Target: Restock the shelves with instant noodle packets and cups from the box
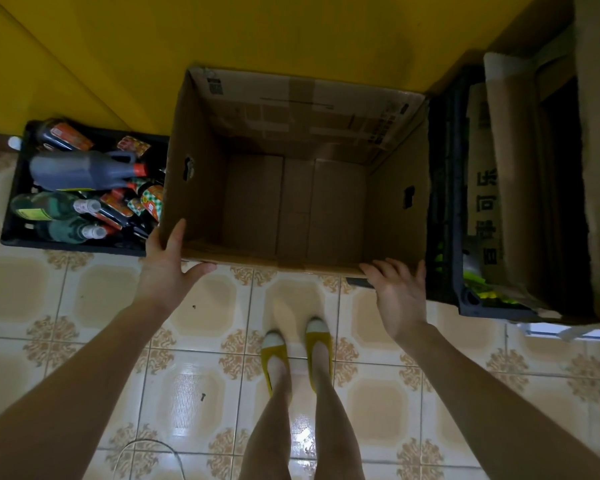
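A big open cardboard box stands on the tiled floor against a yellow wall. Its inside shows only bare cardboard; no noodle packets or cups are in view. My left hand rests at the box's near left corner, fingers along the outer left wall and thumb under the near rim. My right hand hovers open at the near right corner, fingers spread, touching or almost touching the rim. Neither hand holds an item.
A black crate of sauce and vinegar bottles lies left of the box. At the right stands another black crate with flattened cardboard in it. My feet in yellow shoes stand on the patterned tiles just before the box.
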Available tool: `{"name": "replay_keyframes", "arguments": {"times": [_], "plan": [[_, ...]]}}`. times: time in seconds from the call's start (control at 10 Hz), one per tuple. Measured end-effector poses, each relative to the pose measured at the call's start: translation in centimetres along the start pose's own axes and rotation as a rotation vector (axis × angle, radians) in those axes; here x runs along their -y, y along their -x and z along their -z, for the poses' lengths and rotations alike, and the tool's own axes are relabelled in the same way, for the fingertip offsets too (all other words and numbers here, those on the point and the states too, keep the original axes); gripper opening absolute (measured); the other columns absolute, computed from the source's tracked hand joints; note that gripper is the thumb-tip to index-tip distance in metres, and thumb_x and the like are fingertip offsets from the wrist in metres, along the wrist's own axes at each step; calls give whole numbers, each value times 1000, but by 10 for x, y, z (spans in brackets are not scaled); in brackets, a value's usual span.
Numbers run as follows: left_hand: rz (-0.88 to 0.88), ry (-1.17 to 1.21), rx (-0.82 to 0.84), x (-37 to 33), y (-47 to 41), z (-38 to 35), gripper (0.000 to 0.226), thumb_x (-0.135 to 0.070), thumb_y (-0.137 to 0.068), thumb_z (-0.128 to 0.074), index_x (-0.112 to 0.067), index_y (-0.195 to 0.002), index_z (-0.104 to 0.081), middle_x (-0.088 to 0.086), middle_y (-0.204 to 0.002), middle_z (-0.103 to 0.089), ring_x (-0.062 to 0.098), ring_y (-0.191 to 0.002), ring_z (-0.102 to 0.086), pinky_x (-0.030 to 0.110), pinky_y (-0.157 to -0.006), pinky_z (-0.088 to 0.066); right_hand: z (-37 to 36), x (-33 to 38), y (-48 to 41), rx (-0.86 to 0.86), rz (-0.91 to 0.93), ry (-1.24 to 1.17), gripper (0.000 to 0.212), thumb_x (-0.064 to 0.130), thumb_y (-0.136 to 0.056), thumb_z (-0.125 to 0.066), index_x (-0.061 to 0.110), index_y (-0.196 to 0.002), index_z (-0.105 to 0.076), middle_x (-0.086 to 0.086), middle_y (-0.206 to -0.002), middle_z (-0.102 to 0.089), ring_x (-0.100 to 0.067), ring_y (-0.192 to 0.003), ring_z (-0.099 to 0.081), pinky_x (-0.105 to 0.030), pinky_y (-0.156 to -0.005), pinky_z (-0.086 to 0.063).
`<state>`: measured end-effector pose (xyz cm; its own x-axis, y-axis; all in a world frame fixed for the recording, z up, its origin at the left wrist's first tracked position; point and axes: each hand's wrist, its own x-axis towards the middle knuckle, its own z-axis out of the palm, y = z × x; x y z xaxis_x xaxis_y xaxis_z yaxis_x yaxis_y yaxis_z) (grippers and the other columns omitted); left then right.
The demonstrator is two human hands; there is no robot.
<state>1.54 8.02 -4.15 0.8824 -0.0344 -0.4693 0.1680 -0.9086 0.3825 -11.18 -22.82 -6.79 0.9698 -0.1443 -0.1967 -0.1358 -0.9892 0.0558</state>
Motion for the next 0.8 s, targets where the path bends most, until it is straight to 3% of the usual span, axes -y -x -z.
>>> {"name": "replay_keyframes", "arguments": {"times": [0.3, 0.4, 0.5, 0.6, 0.8], "plan": [[30, -83, 27, 4, 0, -4, 87, -45, -81, -61, -25, -149, -10, 18, -154, -1, 44, -136, -21, 53, -109, -29, 2, 3, 2, 40, -20, -47, 62, -13, -43, -78, 13, -99, -70, -11, -90, -72, -36, -91, -66, -72, -87, -34], [36, -151, 31, 3, 1, -2, 87, -48, -81, -60, -24, -149, -10, 18, -155, 2, 44, -138, -18, 52, -109, -28, 9, 6, 3, 91, -8, -95, 56, -14, -60, -68, 11, -111, -66, -15, -102, -69, -36, -104, -62, -71, -98, -25], [18, -221, 31, 1, 4, 1, 82, -47, -85, -56, -20, -149, -13, 22, -154, 2, 42, -139, -15, 51, -111, -26, 22, 6, 2, 241, -5, -154, 59, -8, -83, -46, 16, -137, -42, -11, -132, -54, -27, -129, -41, -59, -112, -8], [-51, -293, 3, -2, 10, 6, 76, -45, -87, -54, -15, -148, -19, 22, -154, -2, 39, -141, -11, 51, -112, -24, 39, 8, 2, 333, -10, -211, 55, 4, -92, -40, 21, -143, -29, -4, -141, -44, -20, -135, -31, -50, -115, -7], [-291, -344, -41, -24, 43, 16, 51, -28, -93, -51, -9, -139, -40, 15, -150, -30, 29, -140, -25, 47, -110, -27, 72, 9, 0, 331, -8, -377, 49, 21, -93, -44, 18, -141, -33, -3, -141, -44, -20, -133, -34, -40, -114, -19]]}}
